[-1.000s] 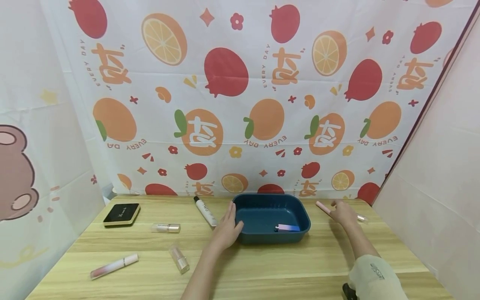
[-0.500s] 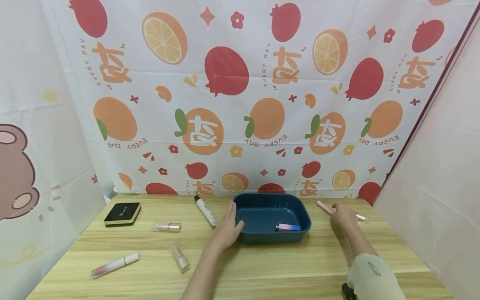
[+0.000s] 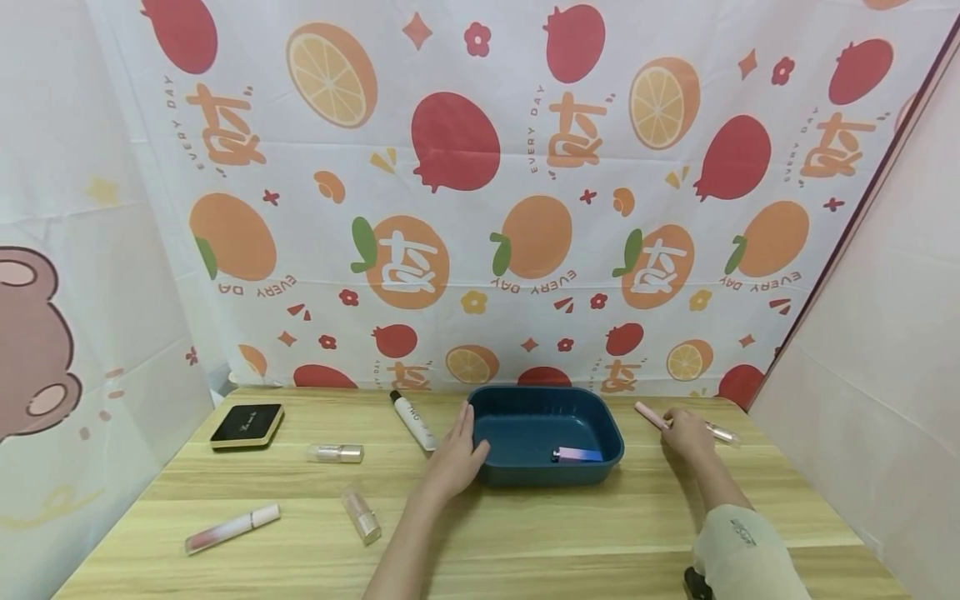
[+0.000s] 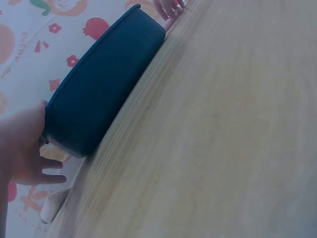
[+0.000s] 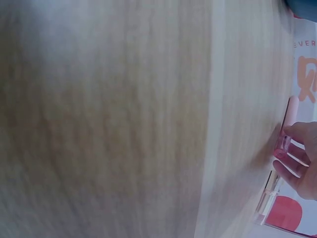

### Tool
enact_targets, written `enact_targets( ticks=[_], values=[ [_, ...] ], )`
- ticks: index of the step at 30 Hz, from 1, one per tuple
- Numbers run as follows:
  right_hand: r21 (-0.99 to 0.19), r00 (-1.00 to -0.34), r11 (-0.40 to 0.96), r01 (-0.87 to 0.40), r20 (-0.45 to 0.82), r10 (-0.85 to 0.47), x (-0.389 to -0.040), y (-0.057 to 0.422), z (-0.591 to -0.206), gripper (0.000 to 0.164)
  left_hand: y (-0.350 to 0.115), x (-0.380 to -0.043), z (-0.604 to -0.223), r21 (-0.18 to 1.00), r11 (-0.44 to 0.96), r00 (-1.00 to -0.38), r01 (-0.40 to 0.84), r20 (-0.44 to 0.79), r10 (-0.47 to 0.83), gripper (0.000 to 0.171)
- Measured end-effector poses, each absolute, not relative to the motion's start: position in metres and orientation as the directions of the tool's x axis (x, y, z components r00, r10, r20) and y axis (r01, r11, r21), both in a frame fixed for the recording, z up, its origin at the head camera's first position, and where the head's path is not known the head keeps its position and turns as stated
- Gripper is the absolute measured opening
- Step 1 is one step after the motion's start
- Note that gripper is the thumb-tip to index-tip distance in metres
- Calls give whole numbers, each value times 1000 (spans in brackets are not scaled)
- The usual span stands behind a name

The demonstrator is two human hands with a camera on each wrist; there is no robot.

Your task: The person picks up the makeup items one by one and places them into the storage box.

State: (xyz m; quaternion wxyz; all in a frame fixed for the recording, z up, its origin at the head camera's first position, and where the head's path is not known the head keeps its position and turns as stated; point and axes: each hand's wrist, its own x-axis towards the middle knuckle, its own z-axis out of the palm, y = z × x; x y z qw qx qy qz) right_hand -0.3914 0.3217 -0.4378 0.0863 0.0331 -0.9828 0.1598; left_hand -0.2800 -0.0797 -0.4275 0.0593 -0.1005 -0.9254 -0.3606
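A dark blue-green basin (image 3: pixel 543 476) stands on the table near the patterned cloth. My left hand (image 3: pixel 452 465) rests against its left end with fingers extended along the wall and the thumb at the near corner. Inside the basin lies a small pink-and-blue tube (image 3: pixel 581 455). To the right of the basin, my right hand (image 3: pixel 688 435) pinches a pink lip gloss tube (image 3: pixel 651 414) between thumb and fingers. In the right wrist view the clear pink end of the lip gloss tube (image 5: pixel 283 145) shows between them. A clear cosmetic tube (image 3: pixel 723 433) lies just beyond that hand.
On the left lie a black compact (image 3: pixel 247 426), a white squeeze tube (image 3: pixel 412 421), a lip gloss (image 3: pixel 232 529) and two clear lipstick-like tubes, one sideways (image 3: pixel 336 453) and one slanted (image 3: pixel 362 517). The fruit-print cloth (image 3: pixel 525 200) stands behind the table (image 3: pixel 570 542).
The right hand's fingers have settled lower around the pink lip gloss tube. The left hand and the basin keep their places; the head view has shifted slightly.
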Motion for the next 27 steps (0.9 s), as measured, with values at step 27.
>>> enact_targets(
  ticks=[27],
  values=[
    [-295, -981, 952, -83, 190, -27, -393, 317, -440, 27, -79, -278, -426, 662, 714, -973, 229, 184, 141, 64]
  ],
)
